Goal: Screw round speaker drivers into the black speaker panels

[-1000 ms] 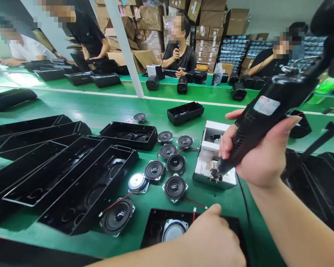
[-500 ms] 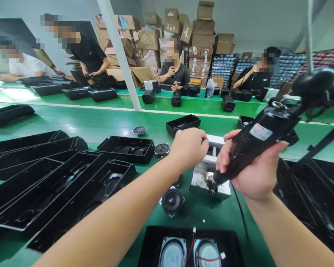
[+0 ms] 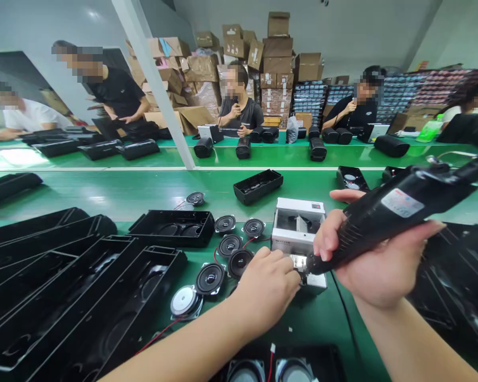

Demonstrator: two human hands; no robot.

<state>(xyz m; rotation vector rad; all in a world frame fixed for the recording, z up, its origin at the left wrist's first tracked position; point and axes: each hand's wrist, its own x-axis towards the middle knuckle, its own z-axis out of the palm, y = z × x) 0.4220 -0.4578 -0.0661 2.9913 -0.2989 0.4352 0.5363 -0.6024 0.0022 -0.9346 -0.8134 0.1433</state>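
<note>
My right hand (image 3: 378,265) is wrapped round a black electric screwdriver (image 3: 386,212), which hangs from above and points down to the left. Its tip is at the front of a white and grey screw feeder box (image 3: 298,236), by the metal outlet. Close to that tip, my left hand (image 3: 269,289) has its fingers curled together; what they hold, if anything, is hidden. Several round speaker drivers (image 3: 210,278) lie to the left of the feeder, partly behind my left forearm. Below my hands, a black speaker housing (image 3: 326,361) holds two drivers and a red wire with a white plug.
Long black housings (image 3: 83,297) stand in a row at the left, and more (image 3: 454,276) at the right. Another open housing (image 3: 258,185) sits on the green bench (image 3: 143,185). Across it, several people (image 3: 242,109) work before stacked cartons (image 3: 276,58). A cable (image 3: 344,305) runs beside the feeder.
My left hand has come down from above the feeder to its front, near the screwdriver tip. The screwdriver has tilted flatter in my right hand. The view has shifted slightly.
</note>
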